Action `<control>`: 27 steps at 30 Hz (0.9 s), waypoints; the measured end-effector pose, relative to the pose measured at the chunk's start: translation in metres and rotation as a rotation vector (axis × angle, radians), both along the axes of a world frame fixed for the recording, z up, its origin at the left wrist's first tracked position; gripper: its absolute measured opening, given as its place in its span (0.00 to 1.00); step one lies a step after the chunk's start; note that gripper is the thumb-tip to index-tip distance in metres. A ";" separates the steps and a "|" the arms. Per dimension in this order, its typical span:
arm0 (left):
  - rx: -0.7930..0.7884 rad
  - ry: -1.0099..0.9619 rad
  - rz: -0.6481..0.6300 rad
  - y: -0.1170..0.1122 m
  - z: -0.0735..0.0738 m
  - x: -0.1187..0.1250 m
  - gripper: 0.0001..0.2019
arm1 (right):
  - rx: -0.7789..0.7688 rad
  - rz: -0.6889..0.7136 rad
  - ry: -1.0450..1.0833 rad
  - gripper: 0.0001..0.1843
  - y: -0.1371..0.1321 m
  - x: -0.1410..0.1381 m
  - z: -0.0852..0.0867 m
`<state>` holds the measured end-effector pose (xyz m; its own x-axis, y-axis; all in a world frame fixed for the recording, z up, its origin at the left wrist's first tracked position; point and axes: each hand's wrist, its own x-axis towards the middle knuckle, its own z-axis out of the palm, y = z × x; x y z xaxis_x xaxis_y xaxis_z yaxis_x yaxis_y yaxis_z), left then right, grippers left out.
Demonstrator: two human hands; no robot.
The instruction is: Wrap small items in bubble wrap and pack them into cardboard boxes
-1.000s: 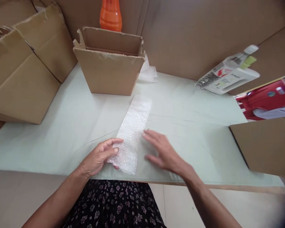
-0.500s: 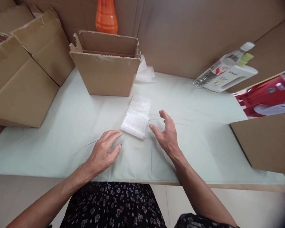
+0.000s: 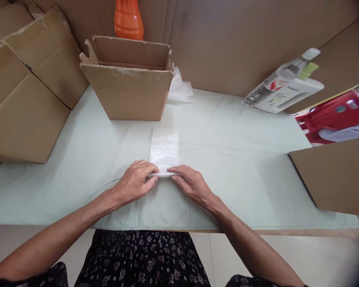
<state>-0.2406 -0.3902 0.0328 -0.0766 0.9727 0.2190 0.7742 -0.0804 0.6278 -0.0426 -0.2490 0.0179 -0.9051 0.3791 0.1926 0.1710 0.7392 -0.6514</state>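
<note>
A folded piece of white bubble wrap (image 3: 164,149) lies on the pale green table cover (image 3: 227,139), just in front of an open cardboard box (image 3: 128,85). My left hand (image 3: 134,182) pinches the wrap's near left corner, fingers curled. From the other side, my right hand (image 3: 188,183) pinches the near right corner. The fingertips of both hands almost meet along the near folded edge.
Flattened cardboard boxes (image 3: 26,91) lean at the left. An orange bottle (image 3: 128,18) stands behind the open box. Loose plastic sheets (image 3: 179,89) lie beside that box. A plastic-wrapped bottle pack (image 3: 284,89), a red item (image 3: 335,119) and a brown cardboard sheet (image 3: 335,177) sit at the right.
The long bubble wrap strip has been folded in half. Both hands, open beside it half a second ago, now grip its near edge, and the wrap has turned square to me.
</note>
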 end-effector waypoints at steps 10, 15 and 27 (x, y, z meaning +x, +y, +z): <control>-0.008 0.164 0.223 0.006 -0.012 0.001 0.11 | 0.541 0.031 0.007 0.11 -0.018 -0.001 0.010; 0.163 0.116 0.092 -0.020 -0.006 0.011 0.12 | 0.184 0.036 -0.064 0.13 -0.014 -0.001 0.011; 0.048 -0.032 0.302 0.003 -0.008 0.000 0.17 | 0.411 -0.039 -0.178 0.15 -0.020 -0.013 0.007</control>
